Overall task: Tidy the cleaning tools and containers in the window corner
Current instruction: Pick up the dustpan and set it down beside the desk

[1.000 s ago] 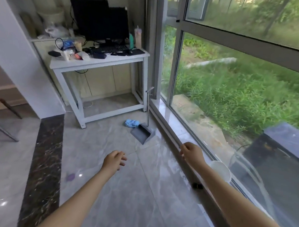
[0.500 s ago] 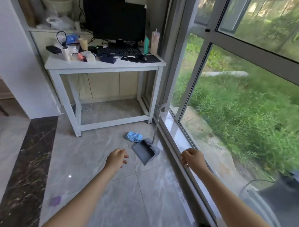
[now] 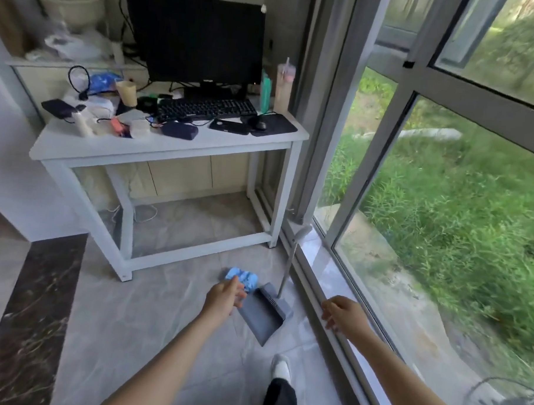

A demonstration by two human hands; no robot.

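Closing on the corner, the left hand [image 3: 223, 295] now hangs over the blue cloth [image 3: 241, 277] beside the dustpan [image 3: 262, 314] on the floor, fingers loosely apart and empty, right hand [image 3: 343, 313] likewise, so pickup looks imminent.

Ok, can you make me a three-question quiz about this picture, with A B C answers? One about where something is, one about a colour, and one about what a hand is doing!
1. Where does the grey plastic dustpan lie?
A. on the white desk
B. on the floor by the window
C. outside on the grass

2. What colour is the crumpled cloth?
A. blue
B. red
C. yellow

3. What is the left hand holding?
A. the dustpan
B. a cup
C. nothing

Answers: 1 B, it sits on the tiles beside the window track. 2 A, it is light blue. 3 C, its fingers reach out near the cloth, gripping nothing.
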